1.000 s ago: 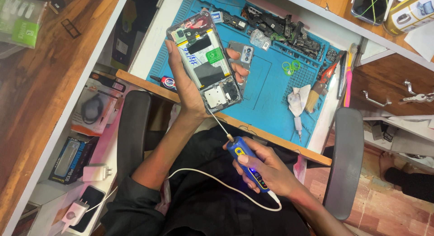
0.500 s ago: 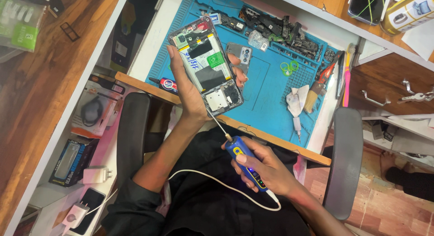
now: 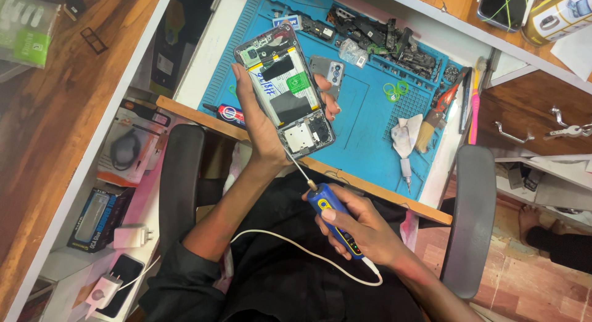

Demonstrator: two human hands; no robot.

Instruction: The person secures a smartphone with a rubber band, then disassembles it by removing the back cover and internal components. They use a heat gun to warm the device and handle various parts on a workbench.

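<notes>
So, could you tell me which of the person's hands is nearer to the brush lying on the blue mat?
The left hand. It holds the opened phone over the mat, level with the brush. The right hand sits lower, off the mat, gripping the blue electric screwdriver.

1. The left hand (image 3: pixel 262 122) is holding an opened phone (image 3: pixel 285 91) with its back cover off, tilted above the blue mat (image 3: pixel 364 122) on the table (image 3: pixel 203 63).
2. The right hand (image 3: pixel 364 226) is gripping a blue electric screwdriver (image 3: pixel 335 220), its thin bit touching the phone's lower end.
3. A white cable (image 3: pixel 290 245) is trailing from the screwdriver across the lap.
4. A brush (image 3: pixel 431 118), a crumpled white cloth (image 3: pixel 404 134) and green rings (image 3: pixel 394 88) are lying on the mat.
</notes>
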